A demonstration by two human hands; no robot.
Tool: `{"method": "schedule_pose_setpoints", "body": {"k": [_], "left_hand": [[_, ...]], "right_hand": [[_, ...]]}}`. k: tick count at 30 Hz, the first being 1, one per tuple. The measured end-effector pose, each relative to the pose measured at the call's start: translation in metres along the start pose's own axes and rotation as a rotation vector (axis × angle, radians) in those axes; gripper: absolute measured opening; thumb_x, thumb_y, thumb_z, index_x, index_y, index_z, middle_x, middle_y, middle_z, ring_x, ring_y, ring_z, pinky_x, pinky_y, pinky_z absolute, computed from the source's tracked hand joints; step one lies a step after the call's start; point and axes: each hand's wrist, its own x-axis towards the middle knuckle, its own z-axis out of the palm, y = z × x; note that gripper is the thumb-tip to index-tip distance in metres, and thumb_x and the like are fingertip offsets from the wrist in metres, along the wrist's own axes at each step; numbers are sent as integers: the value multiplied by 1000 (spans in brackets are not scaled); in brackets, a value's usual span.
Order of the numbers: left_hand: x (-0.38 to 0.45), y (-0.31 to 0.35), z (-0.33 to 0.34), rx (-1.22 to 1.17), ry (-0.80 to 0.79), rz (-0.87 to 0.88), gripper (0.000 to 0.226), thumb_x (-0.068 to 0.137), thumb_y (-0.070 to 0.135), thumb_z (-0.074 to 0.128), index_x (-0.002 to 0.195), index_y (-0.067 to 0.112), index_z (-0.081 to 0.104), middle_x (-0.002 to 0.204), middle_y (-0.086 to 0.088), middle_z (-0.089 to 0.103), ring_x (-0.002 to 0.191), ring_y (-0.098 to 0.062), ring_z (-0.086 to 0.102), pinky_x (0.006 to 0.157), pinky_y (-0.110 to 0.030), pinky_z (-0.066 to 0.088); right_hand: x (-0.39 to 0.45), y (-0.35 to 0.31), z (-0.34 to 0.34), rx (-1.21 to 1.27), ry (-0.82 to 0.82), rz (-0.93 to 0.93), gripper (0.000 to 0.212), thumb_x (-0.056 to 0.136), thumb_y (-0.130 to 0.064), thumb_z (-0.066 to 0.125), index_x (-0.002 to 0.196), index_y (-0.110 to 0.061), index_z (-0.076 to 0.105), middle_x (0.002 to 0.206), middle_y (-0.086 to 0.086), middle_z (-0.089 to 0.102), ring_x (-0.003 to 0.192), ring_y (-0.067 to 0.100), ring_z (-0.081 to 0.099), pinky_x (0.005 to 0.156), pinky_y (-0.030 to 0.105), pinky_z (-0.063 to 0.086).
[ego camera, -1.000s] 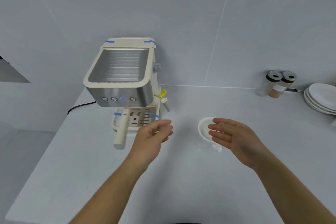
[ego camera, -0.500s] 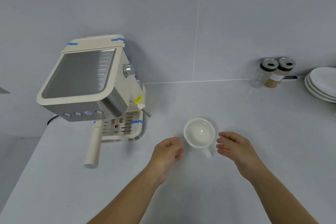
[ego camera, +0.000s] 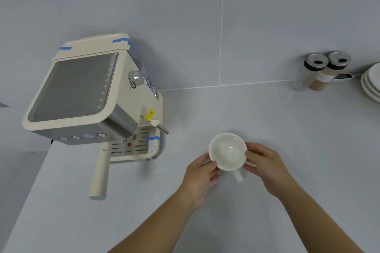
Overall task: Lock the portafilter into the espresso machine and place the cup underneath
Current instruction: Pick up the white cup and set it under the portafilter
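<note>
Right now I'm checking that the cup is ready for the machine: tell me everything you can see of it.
The cup is white and glossy, probably ceramic, with a round open mouth and a small loop handle pointing toward the person. It stands upright and looks empty. It sits on the grey counter, right of the espresso machine, not yet under it. The left hand and right hand touch its sides with their fingertips.
</note>
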Motion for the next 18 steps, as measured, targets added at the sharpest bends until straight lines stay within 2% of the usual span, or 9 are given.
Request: {"method": "schedule_pose_setpoints", "body": {"k": [6,11,15,18], "left_hand": [[1,-2,2,-51,12,8,28,89,4,64,109,23,70,116,-14,73,108,-26,70,86,-29,58],[-7,-7,-7,-90,-3,45,32,90,7,65,118,21,68,114,-7,75,106,-21,71,93,-33,56],[-21,-11,-21,-139,36,89,28,91,7,64,114,22,70,109,-3,77,105,-19,71,88,-29,57],[-34,-15,-33,-195,77,131,27,90,10,65,114,19,72,110,-4,76,107,-19,70,84,-26,57]], "right_hand": [[-3,-3,2,14,6,-13,26,92,0,58,100,-19,75,105,6,75,101,21,71,87,39,57],[-10,-5,7,-3,-23,-38,28,92,-2,59,101,-20,77,100,-1,78,100,17,71,86,37,58],[-19,-7,19,-28,-80,-58,28,92,-2,59,102,-21,78,101,-3,79,101,16,72,82,33,58],[-26,-7,34,-53,-129,-71,29,92,-3,59,103,-21,78,104,-2,78,102,16,72,86,35,58]]}}
